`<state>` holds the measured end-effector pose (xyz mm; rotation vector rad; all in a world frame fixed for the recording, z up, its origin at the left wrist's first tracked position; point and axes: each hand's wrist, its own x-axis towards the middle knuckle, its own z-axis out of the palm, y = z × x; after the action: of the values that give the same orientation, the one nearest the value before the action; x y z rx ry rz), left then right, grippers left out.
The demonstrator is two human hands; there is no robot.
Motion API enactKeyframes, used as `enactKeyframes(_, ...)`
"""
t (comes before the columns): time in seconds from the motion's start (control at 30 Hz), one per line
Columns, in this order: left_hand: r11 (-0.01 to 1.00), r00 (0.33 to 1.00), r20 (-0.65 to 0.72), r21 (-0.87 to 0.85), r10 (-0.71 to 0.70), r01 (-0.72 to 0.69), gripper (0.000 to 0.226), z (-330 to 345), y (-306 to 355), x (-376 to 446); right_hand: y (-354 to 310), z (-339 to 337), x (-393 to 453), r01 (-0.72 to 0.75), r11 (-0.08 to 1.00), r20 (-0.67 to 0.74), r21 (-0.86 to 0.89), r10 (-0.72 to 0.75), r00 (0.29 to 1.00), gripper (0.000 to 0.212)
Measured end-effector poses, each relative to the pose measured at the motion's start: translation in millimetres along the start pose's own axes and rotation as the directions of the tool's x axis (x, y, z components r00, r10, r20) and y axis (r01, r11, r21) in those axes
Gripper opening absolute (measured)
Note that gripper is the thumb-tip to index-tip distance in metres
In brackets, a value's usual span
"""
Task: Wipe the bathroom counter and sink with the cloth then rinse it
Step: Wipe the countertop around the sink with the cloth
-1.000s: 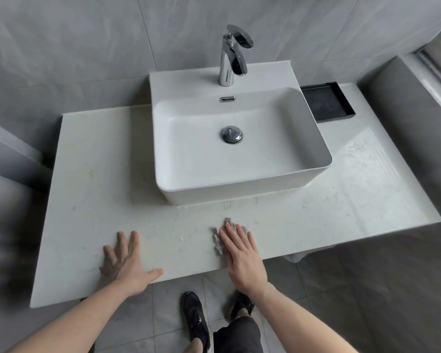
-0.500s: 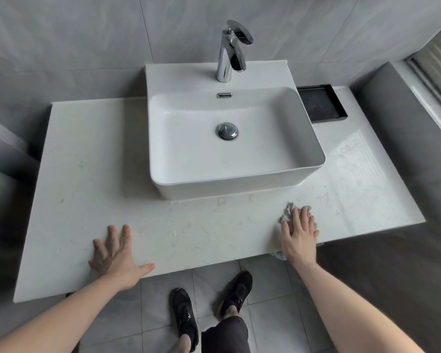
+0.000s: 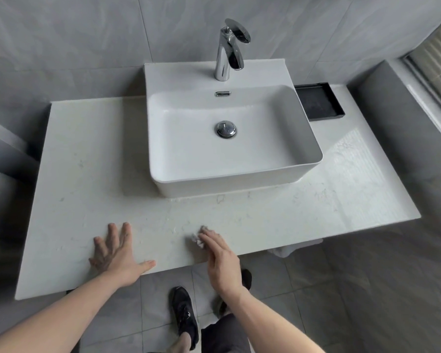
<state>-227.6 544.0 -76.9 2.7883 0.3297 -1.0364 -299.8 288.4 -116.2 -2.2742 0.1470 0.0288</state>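
- Head view: the left hand [image 3: 115,258] is lying flat on the pale marble counter [image 3: 87,174] near its front edge, fingers [image 3: 112,234] straight and spread, thumb pointing right, holding nothing.
- The right hand [image 3: 220,261] is pressing down on a small crumpled grey-white cloth [image 3: 197,238] with straight, extended fingers; only a bit of the cloth is showing past the fingertips, on their left.
- The cloth is sitting on the counter in front of the sink [image 3: 227,159], near the front edge and just right of the left hand.
- The white rectangular vessel sink is standing on the counter toward the back, with a chrome drain plug [image 3: 226,129] in its bowl and a chrome faucet [image 3: 231,48] rising behind the bowl.
- A black tray [image 3: 318,101] is resting on the counter just beside the sink's right rear corner.
- 2 black shoes [image 3: 185,317] are showing on the grey tiled floor [image 3: 367,289] below the counter's edge.
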Motion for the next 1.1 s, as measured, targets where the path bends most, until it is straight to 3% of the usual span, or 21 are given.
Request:
enactKeyframes(0.1,1.000,1.000,0.004,0.008,-0.001,0.001,0.133,1,0,0,13,-43,10,-0.099,0.984,-0.148,0.148,0.121,0.982,0.042)
enactKeyframes(0.17,1.000,1.000,0.010,0.001,0.003,-0.003,0.133,1,-1,1,34,-80,20,-0.160,0.975,-0.235,0.157,0.195,0.952,0.037)
enactKeyframes(0.27,1.000,1.000,0.013,-0.009,0.005,-0.005,0.132,3,-2,1,77,-129,37,-0.280,0.960,-0.326,0.008,0.268,0.907,0.034)
enactKeyframes(0.4,1.000,1.000,0.005,-0.012,0.002,-0.002,0.134,4,-2,4,111,-138,45,-0.456,0.848,-0.200,-0.271,0.413,0.888,0.051)
enactKeyframes(0.47,1.000,1.000,0.000,-0.014,-0.001,0.001,0.134,5,-2,6,105,-116,40,-0.480,0.815,-0.196,-0.325,0.439,0.877,0.058)
enactKeyframes(0.57,1.000,1.000,0.000,-0.013,-0.010,0.010,0.135,7,-3,5,73,-67,26,-0.360,0.849,-0.189,-0.386,0.309,0.932,0.060)
enactKeyframes(0.7,1.000,1.000,-0.003,-0.026,-0.006,0.006,0.135,7,-3,6,19,-3,2,-0.128,0.904,-0.051,-0.407,0.117,0.992,0.068)
enactKeyframes(0.8,1.000,1.000,-0.007,-0.031,-0.007,0.007,0.136,8,-4,6,-12,33,-17,0.085,0.940,0.119,-0.332,-0.047,0.992,0.089)
enactKeyframes(0.87,0.999,1.000,-0.012,-0.032,-0.013,0.013,0.137,8,-4,7,-19,44,-21,0.174,0.949,0.208,-0.265,-0.120,0.971,0.083)
enactKeyframes(1.0,0.999,1.000,-0.014,-0.035,-0.009,0.009,0.136,8,-5,7,-9,10,-7,0.146,0.987,0.191,-0.062,-0.132,0.973,0.078)
enactKeyframes(1.1,0.999,1.000,-0.020,-0.035,-0.012,0.011,0.137,9,-5,7,23,-39,20,0.012,1.000,0.013,-0.029,-0.012,1.000,0.073)
